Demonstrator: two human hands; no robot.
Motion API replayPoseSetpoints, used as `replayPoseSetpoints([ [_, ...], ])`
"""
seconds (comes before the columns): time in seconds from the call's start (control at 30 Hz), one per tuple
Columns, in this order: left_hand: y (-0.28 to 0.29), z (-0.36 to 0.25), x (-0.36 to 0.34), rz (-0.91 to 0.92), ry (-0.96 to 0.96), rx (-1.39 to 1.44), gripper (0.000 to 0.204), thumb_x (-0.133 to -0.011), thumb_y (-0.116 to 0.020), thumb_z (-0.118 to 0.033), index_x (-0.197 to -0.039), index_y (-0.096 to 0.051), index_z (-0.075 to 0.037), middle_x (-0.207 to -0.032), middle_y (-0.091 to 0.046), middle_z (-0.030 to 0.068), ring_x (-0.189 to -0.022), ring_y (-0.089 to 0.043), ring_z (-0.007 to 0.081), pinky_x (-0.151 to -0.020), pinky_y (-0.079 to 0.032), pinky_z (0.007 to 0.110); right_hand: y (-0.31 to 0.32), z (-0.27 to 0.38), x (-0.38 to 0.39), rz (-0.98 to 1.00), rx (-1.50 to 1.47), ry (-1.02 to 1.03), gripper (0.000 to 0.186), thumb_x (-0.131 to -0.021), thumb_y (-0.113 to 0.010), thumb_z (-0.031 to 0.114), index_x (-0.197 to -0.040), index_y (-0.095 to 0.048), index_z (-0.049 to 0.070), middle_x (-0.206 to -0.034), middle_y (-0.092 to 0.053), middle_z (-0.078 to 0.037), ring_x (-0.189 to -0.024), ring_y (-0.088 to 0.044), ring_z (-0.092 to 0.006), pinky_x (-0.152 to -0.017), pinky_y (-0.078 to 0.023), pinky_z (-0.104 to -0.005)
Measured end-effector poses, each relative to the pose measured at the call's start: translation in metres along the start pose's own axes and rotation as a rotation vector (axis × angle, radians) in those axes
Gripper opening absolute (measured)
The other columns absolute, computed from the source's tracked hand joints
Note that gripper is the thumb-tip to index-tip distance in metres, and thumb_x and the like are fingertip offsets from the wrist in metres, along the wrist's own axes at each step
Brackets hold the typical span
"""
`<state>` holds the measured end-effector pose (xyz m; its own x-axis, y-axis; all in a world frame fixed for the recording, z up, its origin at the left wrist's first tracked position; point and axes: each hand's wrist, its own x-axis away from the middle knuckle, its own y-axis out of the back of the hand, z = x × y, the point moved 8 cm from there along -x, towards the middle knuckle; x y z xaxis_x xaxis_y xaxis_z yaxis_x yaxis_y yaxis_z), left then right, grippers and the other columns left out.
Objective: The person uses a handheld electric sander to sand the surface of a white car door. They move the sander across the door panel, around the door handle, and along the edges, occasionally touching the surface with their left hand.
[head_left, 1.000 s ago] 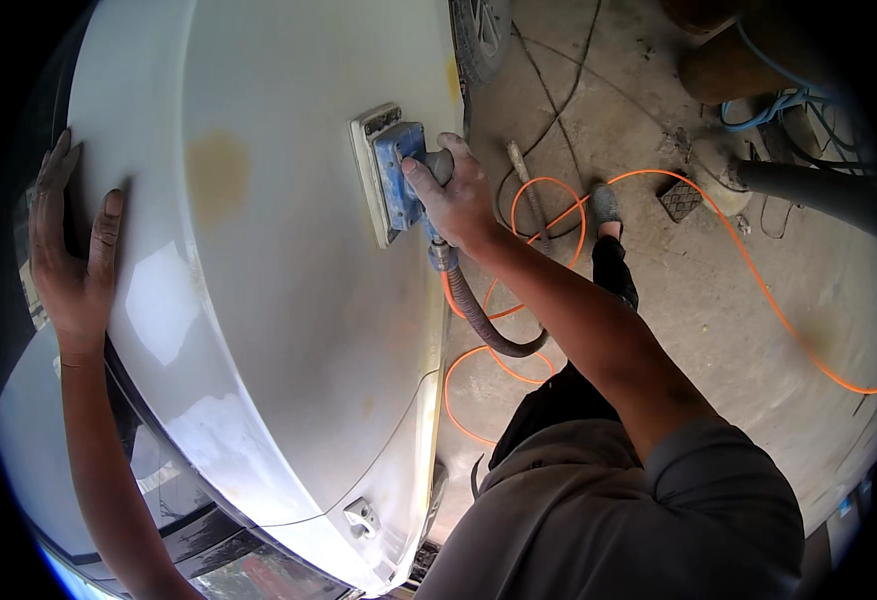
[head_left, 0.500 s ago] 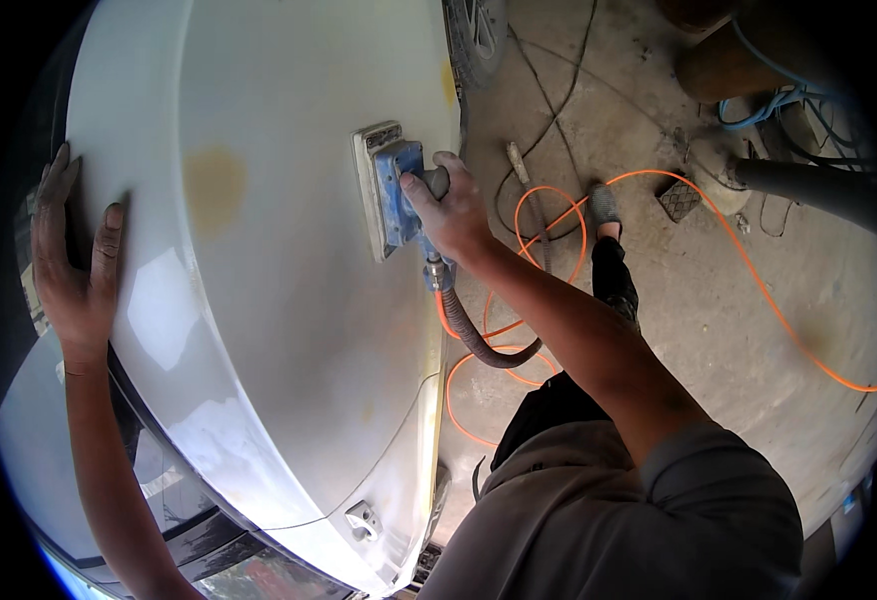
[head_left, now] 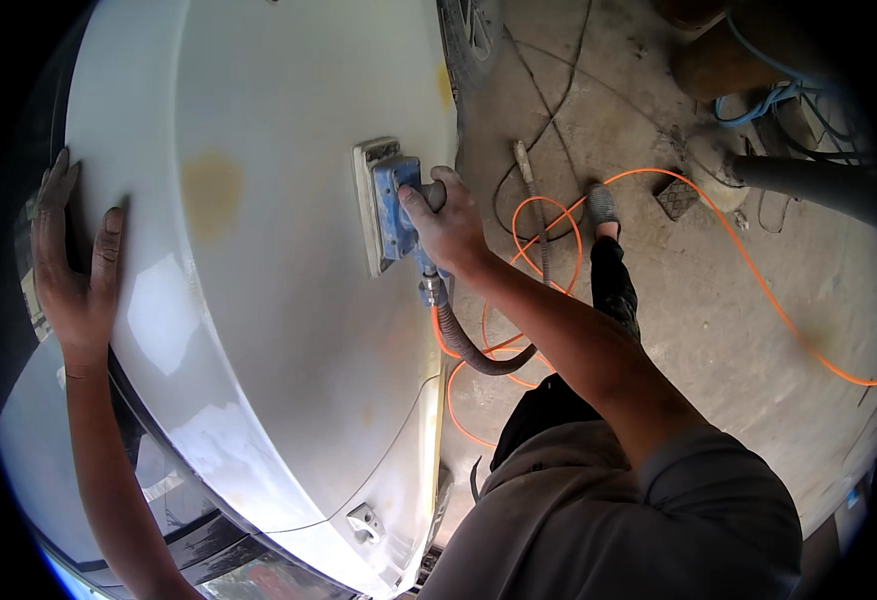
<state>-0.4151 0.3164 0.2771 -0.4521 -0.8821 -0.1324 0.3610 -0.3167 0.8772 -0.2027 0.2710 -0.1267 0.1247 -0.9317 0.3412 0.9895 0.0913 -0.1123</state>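
Gripping the blue sander, your right hand has its fingers wrapped around the grey knob, with the thumb laid across toward the blue housing; the fingertips are mostly hidden on the far side, so you cannot tell how tightly they close. The sander sits against the silvery-white side of the car, close to the panel's right edge and well apart from the door handle.

Its housing is blocky and blue, scuffed and dulled with pale marks. Behind it lies a long, rectangular off-white pad, upright in your view and tilted slightly, with a darker strip along its upper end. Below the housing a metal fitting shows, and from there a ribbed grey hose curves away beneath your right forearm. An orange hose bends beside it, loops on the concrete floor and runs off toward the right.

The car's side looks matt and cloudy around the sander, with a mustard-yellow patch to the left and glossier white areas lower down. Your left hand holds nothing: its thumb stands apart from the fingers, and it rests along the panel's left edge, beside the dark window area.
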Motion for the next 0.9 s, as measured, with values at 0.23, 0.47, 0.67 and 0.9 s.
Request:
replayPoseSetpoints([
  [0.23,0.005,0.001,0.0,0.013,0.029,-0.006,0.057,-0.102,-0.068,-0.038,-0.149,-0.055,-0.008,-0.154,-0.056,0.0152,-0.145,-0.049,0.0378,-0.121,-0.038,0.053,-0.015,-0.005,0.059,0.008,0.039,0.033,0.054,-0.092,-0.077,0.036,-0.119,-0.056,-0.006,-0.08,-0.069,-0.019,-0.073,-0.07,-0.0309,-0.071,-0.056,-0.0413],
  [0.47,0.007,-0.002,0.002,0.003,-0.004,0.033,0.056,-0.101,-0.068,-0.036,-0.149,-0.056,-0.007,-0.154,-0.055,0.0158,-0.146,-0.048,0.0374,-0.122,-0.037,0.052,-0.01,-0.014,0.048,-0.046,-0.006,0.005,0.043,-0.094,-0.076,0.03,-0.107,-0.059,-0.006,-0.065,-0.06,-0.011,-0.058,-0.059,-0.0214,-0.06,-0.05,-0.0397],
  [0.67,0.005,-0.004,-0.003,0.009,0.049,-0.014,0.057,-0.101,-0.068,-0.036,-0.149,-0.055,-0.008,-0.154,-0.055,0.0164,-0.145,-0.049,0.0381,-0.121,-0.039,0.054,-0.003,-0.008,0.021,-0.063,-0.12,-0.087,0.037,-0.094,-0.076,0.026,-0.094,-0.058,-0.005,-0.06,-0.056,-0.006,-0.055,-0.05,-0.0146,-0.056,-0.046,-0.0359],
  [0.9,0.003,0.003,0.002,-0.014,0.018,-0.005,0.061,-0.099,-0.07,-0.041,-0.149,-0.056,-0.01,-0.154,-0.056,0.0151,-0.14,-0.055,0.0375,-0.117,-0.044,0.053,-0.016,-0.031,0.064,-0.009,-0.021,-0.079,0.042,-0.095,-0.075,0.029,-0.109,-0.058,-0.007,-0.064,-0.058,-0.006,-0.062,-0.056,-0.0153,-0.062,-0.048,-0.0349],
])
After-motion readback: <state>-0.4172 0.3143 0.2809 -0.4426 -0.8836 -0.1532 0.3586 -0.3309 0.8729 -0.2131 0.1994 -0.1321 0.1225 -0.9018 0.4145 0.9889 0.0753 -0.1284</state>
